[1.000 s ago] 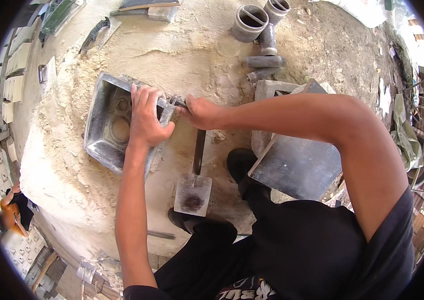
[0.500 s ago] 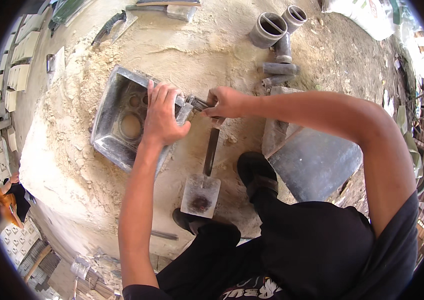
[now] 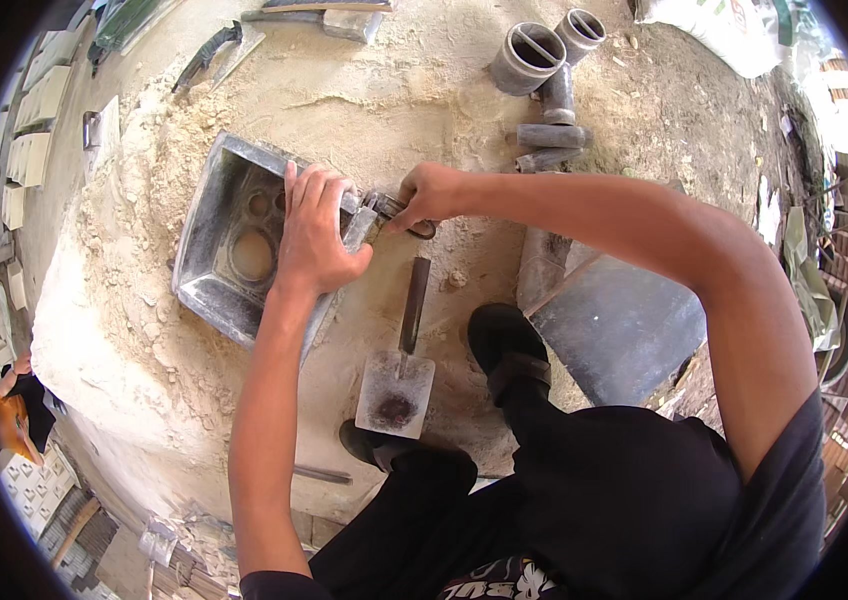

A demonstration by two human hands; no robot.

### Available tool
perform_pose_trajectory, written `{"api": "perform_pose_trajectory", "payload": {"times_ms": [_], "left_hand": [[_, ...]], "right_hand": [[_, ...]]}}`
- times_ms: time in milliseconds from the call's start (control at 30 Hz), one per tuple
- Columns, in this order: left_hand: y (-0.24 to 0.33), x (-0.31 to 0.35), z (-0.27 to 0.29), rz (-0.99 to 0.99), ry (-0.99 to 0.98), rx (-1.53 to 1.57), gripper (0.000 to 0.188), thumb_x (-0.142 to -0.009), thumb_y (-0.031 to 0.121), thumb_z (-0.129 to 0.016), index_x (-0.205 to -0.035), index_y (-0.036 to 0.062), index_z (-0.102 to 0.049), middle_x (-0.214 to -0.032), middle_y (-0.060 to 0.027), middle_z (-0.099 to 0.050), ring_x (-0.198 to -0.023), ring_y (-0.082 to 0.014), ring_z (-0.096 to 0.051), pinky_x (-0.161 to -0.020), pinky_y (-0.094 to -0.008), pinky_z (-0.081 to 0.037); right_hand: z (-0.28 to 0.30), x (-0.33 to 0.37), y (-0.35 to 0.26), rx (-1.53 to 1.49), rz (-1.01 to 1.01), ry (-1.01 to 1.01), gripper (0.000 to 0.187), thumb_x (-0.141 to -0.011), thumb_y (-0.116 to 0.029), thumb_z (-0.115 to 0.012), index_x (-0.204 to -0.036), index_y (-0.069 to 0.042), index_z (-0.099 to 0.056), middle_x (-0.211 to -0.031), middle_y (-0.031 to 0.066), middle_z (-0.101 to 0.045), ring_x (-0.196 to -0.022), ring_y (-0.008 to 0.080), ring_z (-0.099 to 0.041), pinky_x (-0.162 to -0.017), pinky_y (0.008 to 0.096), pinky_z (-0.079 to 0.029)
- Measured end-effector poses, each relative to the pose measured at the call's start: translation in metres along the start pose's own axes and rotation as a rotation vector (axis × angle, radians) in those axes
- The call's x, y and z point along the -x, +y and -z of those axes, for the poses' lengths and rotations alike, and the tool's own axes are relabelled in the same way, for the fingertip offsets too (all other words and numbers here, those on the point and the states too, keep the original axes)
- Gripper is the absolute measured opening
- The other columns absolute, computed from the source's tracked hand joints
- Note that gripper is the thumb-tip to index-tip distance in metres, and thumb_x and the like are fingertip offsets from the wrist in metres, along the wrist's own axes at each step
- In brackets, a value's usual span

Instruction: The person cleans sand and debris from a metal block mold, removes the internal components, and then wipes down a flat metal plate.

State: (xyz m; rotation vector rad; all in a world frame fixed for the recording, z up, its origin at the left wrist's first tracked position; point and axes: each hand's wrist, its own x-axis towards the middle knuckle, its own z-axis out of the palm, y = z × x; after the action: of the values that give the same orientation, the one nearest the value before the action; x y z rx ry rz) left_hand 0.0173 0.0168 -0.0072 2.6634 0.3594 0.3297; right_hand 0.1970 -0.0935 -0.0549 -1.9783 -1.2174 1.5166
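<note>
A grey box (image 3: pixel 202 200) with sloping walls and round holes in its bottom is placed on the sandy ground (image 3: pixel 414 130), nearer to the left edge of this ground than to its right one. Its right wall is held by the left hand (image 3: pixel 319 235): the fingers are almost straight, kept close together and laid over the rim, while the thumb is spread apart from them. At the same wall, a small metal piece (image 3: pixel 426 231) with a curved end is gripped by the right hand (image 3: pixel 431 195), whose fingers are bent around it; how tightly they are closed cannot be told, because their undersides are hidden. Below the right hand, a small shovel (image 3: pixel 397 395) is seen, with its blade turned toward the shoes. A dark flat board (image 3: pixel 624 325) is found at the right, and two round pots (image 3: pixel 527 60) are placed toward the far edge of the ground.
</note>
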Motion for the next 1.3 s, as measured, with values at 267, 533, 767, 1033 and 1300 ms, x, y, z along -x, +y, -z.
{"api": "perform_pose_trajectory", "payload": {"times_ms": [267,533,767,1033,1300], "left_hand": [[0.000,-0.001,0.001,0.000,-0.011,-0.010,0.054,-0.052,0.015,-0.069,-0.102,0.0060,-0.049,-0.109,-0.0149,-0.048,-0.117,-0.0382,-0.043,-0.115,-0.0587,-0.015],[0.000,-0.002,0.001,0.003,-0.016,-0.013,0.057,-0.052,0.016,-0.069,-0.105,0.0054,-0.049,-0.110,-0.0158,-0.048,-0.117,-0.0387,-0.043,-0.115,-0.0584,-0.016],[0.000,0.000,0.002,0.016,-0.026,-0.022,0.060,-0.052,0.017,-0.069,-0.108,0.0053,-0.050,-0.114,-0.0165,-0.049,-0.121,-0.0395,-0.042,-0.115,-0.0589,-0.016],[0.002,0.001,0.001,0.007,0.021,-0.016,0.061,-0.056,0.018,-0.071,-0.113,0.0070,-0.052,-0.117,-0.0156,-0.050,-0.126,-0.0382,-0.041,-0.115,-0.0573,-0.017],[0.001,0.001,0.002,0.009,0.013,0.023,0.056,-0.056,0.016,-0.072,-0.107,0.0066,-0.051,-0.112,-0.0145,-0.050,-0.120,-0.0367,-0.045,-0.115,-0.0580,-0.017]], "right_hand": [[-0.028,-0.006,0.008,0.237,0.284,0.413,0.043,-0.074,-0.034,-0.074,-0.086,0.006,-0.064,-0.086,0.0237,-0.067,-0.086,0.0391,-0.067,-0.077,0.0426,-0.053],[-0.019,0.007,-0.004,0.294,0.246,0.222,0.038,-0.076,-0.027,-0.072,-0.089,0.006,-0.060,-0.091,0.0255,-0.065,-0.092,0.0409,-0.064,-0.080,0.0450,-0.052],[-0.012,0.006,-0.002,0.294,0.317,0.220,0.031,-0.076,-0.018,-0.068,-0.093,0.005,-0.057,-0.090,0.0263,-0.065,-0.091,0.0432,-0.063,-0.080,0.0468,-0.052],[0.005,0.008,-0.005,0.302,0.384,0.187,0.029,-0.077,-0.015,-0.068,-0.091,0.006,-0.055,-0.085,0.0256,-0.065,-0.085,0.0443,-0.063,-0.075,0.0477,-0.051],[-0.001,0.007,-0.001,0.140,0.210,0.064,0.036,-0.076,-0.027,-0.075,-0.087,0.003,-0.059,-0.082,0.0191,-0.067,-0.077,0.0321,-0.066,-0.068,0.0407,-0.051]]}}
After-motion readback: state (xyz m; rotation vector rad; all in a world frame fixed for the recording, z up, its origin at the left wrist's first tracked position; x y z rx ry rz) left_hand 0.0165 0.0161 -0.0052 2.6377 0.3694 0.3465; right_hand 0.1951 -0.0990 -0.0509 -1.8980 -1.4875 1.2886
